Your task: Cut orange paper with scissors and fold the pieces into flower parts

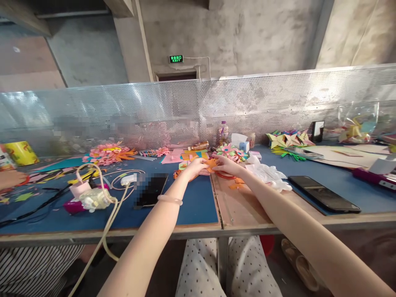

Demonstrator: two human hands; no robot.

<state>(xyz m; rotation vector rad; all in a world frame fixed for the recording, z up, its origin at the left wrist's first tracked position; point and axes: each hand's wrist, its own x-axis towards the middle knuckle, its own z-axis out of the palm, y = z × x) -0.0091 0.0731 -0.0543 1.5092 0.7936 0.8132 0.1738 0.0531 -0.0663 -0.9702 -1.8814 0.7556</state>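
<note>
Both my arms reach far forward over the table. My left hand point(195, 167) and my right hand point(225, 164) meet on a small piece of orange paper point(212, 163), fingers pinched onto it from either side. Behind the hands lies a pile of coloured paper sheets point(188, 156) and a folded paper flower in pink and green point(231, 152). A red scissors loop point(225, 175) lies just under my right hand. Orange scraps point(236, 183) lie on the bare wood nearby.
A blue mat point(192, 202) covers the left table, with a black phone point(151, 189), white cables point(108, 206) and a charger. Another black phone point(323, 199) lies at right beside crumpled white plastic point(267, 173). A perforated metal screen point(278, 103) backs the table. Another person's hand point(10, 178) is at far left.
</note>
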